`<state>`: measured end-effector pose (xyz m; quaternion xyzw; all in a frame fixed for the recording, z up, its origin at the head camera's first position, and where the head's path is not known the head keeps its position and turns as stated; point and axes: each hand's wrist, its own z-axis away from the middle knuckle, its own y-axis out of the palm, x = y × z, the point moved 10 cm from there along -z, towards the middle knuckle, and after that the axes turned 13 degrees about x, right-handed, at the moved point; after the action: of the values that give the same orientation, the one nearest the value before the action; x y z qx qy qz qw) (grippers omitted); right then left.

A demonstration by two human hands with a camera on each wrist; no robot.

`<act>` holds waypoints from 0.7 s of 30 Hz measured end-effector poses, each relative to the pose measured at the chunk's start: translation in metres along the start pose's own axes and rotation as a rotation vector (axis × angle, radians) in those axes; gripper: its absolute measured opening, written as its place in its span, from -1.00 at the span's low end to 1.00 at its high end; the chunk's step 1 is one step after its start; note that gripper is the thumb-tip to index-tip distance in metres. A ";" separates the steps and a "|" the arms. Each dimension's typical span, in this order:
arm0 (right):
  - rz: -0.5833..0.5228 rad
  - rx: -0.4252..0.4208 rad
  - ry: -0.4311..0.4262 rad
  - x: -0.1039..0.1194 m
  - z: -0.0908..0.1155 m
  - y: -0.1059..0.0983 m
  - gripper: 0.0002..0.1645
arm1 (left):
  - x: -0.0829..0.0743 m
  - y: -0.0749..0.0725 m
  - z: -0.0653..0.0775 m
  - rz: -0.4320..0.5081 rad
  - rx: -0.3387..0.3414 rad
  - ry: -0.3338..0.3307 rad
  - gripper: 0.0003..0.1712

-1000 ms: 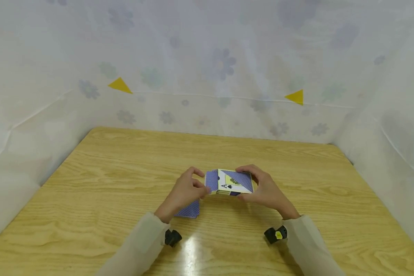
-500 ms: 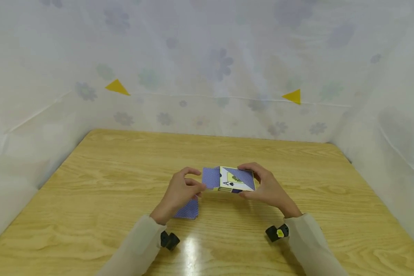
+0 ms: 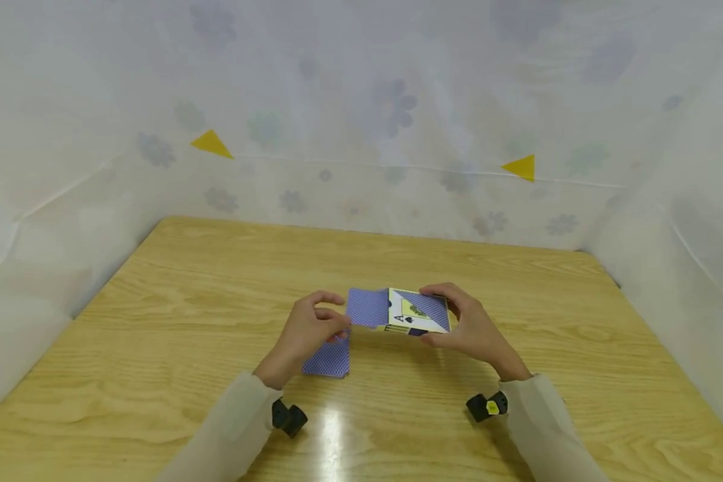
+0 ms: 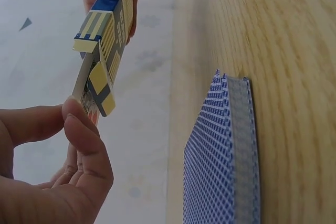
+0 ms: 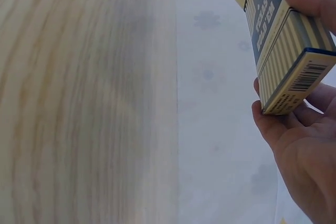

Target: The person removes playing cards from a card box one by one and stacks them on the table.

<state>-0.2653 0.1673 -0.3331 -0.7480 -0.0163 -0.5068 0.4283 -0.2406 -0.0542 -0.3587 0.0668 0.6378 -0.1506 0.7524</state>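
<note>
My right hand [image 3: 470,328] grips a playing card box [image 3: 420,311] by its closed end, thumb on one narrow side and fingers on the other. The box's open end points left, with its flaps [image 4: 101,88] folded out in the left wrist view. Blue-backed playing cards [image 3: 367,308] stick out of that end. My left hand [image 3: 307,328] pinches the outer end of these cards between thumb and finger. Below it, a stack of blue-backed cards [image 3: 328,359] lies on the table, partly hidden by the left hand. A barcode shows on the box's end [image 5: 307,80] in the right wrist view.
The wooden table [image 3: 217,288] spreads out under both hands. White flowered sheeting [image 3: 349,100] hangs behind it and along both sides, with two yellow triangles [image 3: 519,168] on the back sheet. A black wrist camera [image 3: 289,418] sits at each cuff.
My left hand has moved left, drawing the cards further out of the box. The box and right hand have shifted slightly right. The stack on the table stays put, showing more.
</note>
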 end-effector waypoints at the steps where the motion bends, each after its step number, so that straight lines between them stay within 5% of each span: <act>1: 0.002 -0.001 -0.001 0.000 0.000 0.000 -0.22 | 0.000 -0.001 0.000 0.003 -0.002 0.002 -0.61; 13: 0.010 -0.001 -0.024 0.002 0.000 -0.001 -0.23 | 0.003 -0.012 0.003 0.068 -0.057 0.029 -0.65; 21: 0.006 -0.010 -0.031 0.001 0.002 -0.004 -0.23 | -0.002 -0.022 0.003 0.018 -0.070 0.038 -0.68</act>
<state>-0.2655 0.1710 -0.3299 -0.7579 -0.0182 -0.4941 0.4256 -0.2452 -0.0754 -0.3541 0.0492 0.6562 -0.1202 0.7433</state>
